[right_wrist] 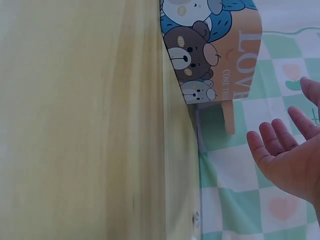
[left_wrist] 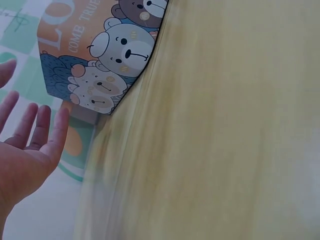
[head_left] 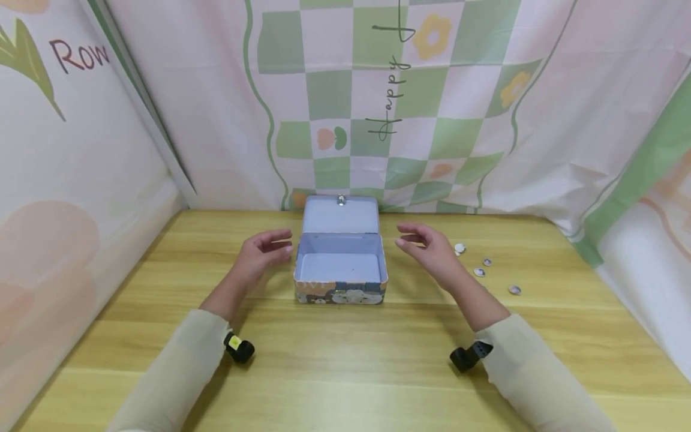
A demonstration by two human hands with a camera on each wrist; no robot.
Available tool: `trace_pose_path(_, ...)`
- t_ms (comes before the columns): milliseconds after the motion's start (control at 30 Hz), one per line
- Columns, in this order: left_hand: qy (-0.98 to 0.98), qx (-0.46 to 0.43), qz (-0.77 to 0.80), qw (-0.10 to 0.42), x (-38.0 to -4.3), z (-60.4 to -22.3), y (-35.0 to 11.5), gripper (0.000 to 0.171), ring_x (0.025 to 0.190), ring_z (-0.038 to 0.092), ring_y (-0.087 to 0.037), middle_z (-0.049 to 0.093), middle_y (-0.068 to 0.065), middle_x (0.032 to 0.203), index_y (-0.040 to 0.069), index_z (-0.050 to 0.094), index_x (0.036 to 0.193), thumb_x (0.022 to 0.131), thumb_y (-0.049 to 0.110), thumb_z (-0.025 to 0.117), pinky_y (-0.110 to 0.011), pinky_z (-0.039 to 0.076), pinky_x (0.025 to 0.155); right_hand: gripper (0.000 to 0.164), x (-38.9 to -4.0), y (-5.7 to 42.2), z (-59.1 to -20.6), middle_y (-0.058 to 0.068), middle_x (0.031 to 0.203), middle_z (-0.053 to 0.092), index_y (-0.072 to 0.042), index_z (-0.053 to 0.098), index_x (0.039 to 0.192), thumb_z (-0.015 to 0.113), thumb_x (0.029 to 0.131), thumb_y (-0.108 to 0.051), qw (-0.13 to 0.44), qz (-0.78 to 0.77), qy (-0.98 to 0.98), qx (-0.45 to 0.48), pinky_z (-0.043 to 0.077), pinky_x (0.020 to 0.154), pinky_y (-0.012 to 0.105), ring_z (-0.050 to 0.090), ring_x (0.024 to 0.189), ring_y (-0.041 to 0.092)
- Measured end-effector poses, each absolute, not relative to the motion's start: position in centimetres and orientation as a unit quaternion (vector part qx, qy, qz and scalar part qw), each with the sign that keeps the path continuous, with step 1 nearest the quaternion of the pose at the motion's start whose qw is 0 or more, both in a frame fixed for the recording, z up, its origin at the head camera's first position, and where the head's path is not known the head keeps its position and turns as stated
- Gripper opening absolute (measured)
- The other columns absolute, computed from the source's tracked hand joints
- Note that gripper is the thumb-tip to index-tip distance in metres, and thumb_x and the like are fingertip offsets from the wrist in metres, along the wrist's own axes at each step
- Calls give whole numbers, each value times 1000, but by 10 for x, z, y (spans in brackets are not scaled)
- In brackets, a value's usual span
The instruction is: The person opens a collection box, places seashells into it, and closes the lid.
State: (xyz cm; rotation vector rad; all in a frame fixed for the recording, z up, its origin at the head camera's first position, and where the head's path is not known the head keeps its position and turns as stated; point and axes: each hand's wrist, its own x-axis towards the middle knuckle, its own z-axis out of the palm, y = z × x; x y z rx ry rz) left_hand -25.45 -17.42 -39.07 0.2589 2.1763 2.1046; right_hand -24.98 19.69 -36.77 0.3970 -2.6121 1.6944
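**Poised on Either Side, Nothing Held**

A bare left hand (head_left: 261, 253) and right hand (head_left: 430, 251) flank a bear-print box (head_left: 341, 294) on a wood-grain surface (head_left: 345, 366), near it but not touching, fingers parted and loosely bent, both without a grip on anything. The box sits between the two, its lid (head_left: 340, 216) tipped back on the side farthest from the wearer. Small round pieces (head_left: 479, 272) lie scattered to the right hand's outer side. The step appears to be a moment without contact at the open box; handling it would call for bringing both hands inward.
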Motion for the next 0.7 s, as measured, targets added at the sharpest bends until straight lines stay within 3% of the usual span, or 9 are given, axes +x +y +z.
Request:
trace_pose_path(400,749,85,656,43,-234,-388,-176,48,126,51,-30,51,-18,141,1,54,136,91,11,69,-26,51,96,49,-229,213,-365,11,135,55,-5,52,137,64,96,-29,4,530,-836,138,50,97,23,52,122,27)
trace_pose_path(700,734,98,670,46,-224,-393,-177,50,127,49,-35,50,-20,141,0,53,135,90,12,70,-26,52,94,49,-215,224,-366,14,132,54,-4,53,136,64,95,-29,13,529,-836,149,49,92,13,51,123,35)
